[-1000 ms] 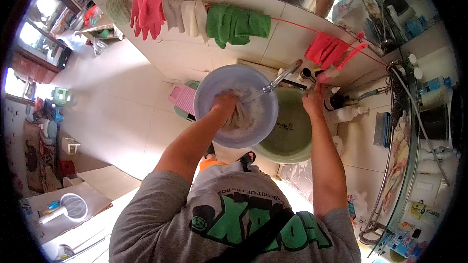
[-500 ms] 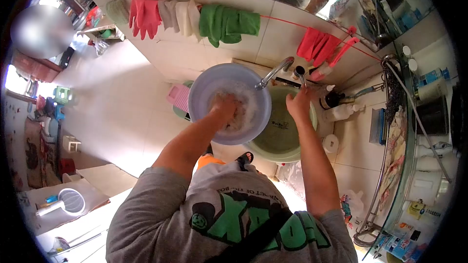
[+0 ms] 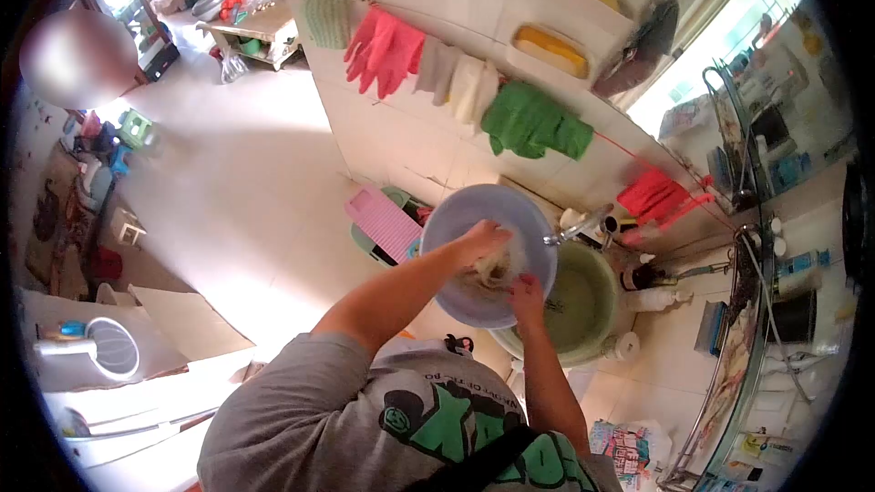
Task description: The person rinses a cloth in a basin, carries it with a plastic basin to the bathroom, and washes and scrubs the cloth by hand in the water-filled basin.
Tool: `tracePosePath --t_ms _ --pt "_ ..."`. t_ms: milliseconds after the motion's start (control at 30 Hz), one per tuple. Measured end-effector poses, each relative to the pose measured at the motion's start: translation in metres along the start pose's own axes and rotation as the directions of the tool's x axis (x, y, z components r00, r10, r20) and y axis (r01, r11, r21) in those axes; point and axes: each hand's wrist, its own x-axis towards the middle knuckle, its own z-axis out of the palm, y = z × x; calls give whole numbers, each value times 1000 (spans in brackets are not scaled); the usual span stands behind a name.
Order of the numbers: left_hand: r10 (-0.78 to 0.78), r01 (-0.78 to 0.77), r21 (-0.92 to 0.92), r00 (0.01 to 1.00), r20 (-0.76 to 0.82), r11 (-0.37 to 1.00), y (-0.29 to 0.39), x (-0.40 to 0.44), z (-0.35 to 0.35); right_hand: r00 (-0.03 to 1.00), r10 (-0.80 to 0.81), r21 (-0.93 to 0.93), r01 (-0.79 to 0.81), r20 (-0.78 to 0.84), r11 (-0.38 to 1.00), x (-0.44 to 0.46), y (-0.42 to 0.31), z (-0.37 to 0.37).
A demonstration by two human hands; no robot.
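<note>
Cloth [image 3: 496, 271] lay in the basin [image 3: 467, 206]; I judged handwashing underway.
Left hand [image 3: 485, 239] reached over cloth, right hand [image 3: 527, 296] sat at the near rim; couldn't tell if either gripped. Next move called for a firm two-handed hold, I reckoned. Blur hid cloth's outline; flow from tap [image 3: 579, 225] unclear.

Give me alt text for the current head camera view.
A person's left hand and right hand reach into a bluish basin around a pale, cloth-like bundle. It partly overlaps a green tub near a metal tap; pink gloves hang along the wall.
</note>
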Motion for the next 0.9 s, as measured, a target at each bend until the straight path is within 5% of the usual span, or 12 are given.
tracePosePath --t_ms 33,100,167,200,233,367,467,600,667,733,800,900 --pt "231 -232 267 972 37 935 -6 -4 -9 984 177 261 -175 18 949 1 -5 23" --pt "387 -373 116 910 -146 921 -7 -4 -5 937 288 615 -346 197 708 -4 -30 55" --pt "104 -140 -212 980 -171 967 1 3 2 918 125 800 -390 376 457 -14 -64 71" --pt "-222 204 -414 975 5 887 15 4 3 953 101 859 -301 286 414 0 -54 82" --pt "-475 532 -513 844 250 674 29 2 8 959 109 868 -282 260 409 16 -40 91" --pt "-611 636 -276 770 183 720 -11 -6 -9 983 72 702 67 -167 709 20 -4 107" --pt "-489 488 -47 872 -29 872 -28 -1 17 826 461 773 -49 -325 633 -34 -54 114" --pt "-451 448 130 892 -6 885 8 -11 21 898 439 934 -137 -23 330 -17 -23 110" --pt "-404 426 -141 900 165 893 7 -6 49 868 496 952 -168 20 257 -7 -19 105" --pt "-219 375 -612 923 317 696 0 5 76 929 367 965 -136 46 225 6 -11 89" --pt "-162 347 -419 895 416 839 47 14 11 962 256 977 -139 94 163 23 -12 74" --pt "-361 509 -258 814 456 821 60 25 10 962 237 967 -179 133 182 14 -19 67"
